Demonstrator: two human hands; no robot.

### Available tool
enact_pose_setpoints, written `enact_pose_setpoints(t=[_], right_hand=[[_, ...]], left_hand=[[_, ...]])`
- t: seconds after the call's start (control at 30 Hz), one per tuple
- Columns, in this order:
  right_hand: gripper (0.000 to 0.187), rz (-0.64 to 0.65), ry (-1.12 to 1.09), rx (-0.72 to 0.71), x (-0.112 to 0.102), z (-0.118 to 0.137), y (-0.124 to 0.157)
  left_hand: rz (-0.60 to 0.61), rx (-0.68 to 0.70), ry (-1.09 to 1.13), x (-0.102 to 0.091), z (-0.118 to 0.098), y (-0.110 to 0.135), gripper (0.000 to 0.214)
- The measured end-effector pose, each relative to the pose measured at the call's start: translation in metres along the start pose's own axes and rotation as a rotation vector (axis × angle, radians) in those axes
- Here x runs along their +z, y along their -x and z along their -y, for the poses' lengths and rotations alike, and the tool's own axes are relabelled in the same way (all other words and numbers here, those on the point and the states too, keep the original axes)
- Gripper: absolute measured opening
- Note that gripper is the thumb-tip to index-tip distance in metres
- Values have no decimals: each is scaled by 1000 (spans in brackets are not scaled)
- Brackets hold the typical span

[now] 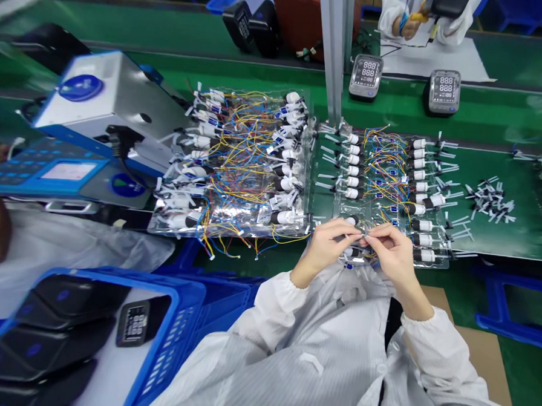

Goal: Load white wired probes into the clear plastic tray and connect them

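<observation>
My left hand [331, 244] and my right hand [393, 249] meet at the front edge of a clear plastic tray [441, 259]. Both are closed, thumbs and forefingers pinched close together on something too small to make out. In the tray stand rows of small white-and-black cylindrical motors or pumps [427, 225], with white tubes pointing outward. Red, yellow and blue wires [386, 166] tangle along the middle between the rows. To the right of the tray, a pile of short white tubes with black fittings [491, 199] lies on the green bench.
Left of my tray, stacked clear trays [233, 222] hold similar wired parts. Beyond them stands a grey-and-blue machine [107, 115]. A metal post [333, 49] rises behind my tray. Two display monitors [366, 76] sit further back, near a co-worker's hands [410, 28]. A blue crate [189, 292] is at lower left.
</observation>
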State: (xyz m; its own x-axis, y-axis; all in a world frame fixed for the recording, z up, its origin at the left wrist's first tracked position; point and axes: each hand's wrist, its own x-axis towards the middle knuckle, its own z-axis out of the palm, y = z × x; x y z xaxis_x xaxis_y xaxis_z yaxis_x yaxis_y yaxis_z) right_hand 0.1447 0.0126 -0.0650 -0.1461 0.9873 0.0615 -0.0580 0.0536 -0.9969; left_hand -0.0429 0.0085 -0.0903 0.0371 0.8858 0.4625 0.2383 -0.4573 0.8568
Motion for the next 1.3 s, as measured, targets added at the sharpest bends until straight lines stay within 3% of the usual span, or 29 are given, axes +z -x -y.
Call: enact_pose_setpoints(t=[0.67, 0.77, 0.87, 0.93, 1.07, 1.2, 1.3], right_hand=[[22, 114, -50, 75, -7, 2, -6], [19, 109, -14, 55, -4, 8, -11], [12, 52, 184, -75, -2, 13, -24], [10, 78, 405, -199, -2, 13, -36], [15, 260, 744, -365, -5, 2, -56], [17, 385, 889, -399, -6, -10, -62], [18, 362, 900, -415, -1, -7, -57]], left_hand=[[149, 104, -40, -4, 13, -1, 13], [59, 24, -77, -6, -2, -1, 42], [-101, -81, -11, -5, -20, 3, 66], [-141, -122, 1, -4, -30, 9, 65], [-161, -156, -151, -6, -43, 24, 53], [3, -168, -357, -9, -46, 30, 48], [168, -226, -501, -8, -44, 28, 58]])
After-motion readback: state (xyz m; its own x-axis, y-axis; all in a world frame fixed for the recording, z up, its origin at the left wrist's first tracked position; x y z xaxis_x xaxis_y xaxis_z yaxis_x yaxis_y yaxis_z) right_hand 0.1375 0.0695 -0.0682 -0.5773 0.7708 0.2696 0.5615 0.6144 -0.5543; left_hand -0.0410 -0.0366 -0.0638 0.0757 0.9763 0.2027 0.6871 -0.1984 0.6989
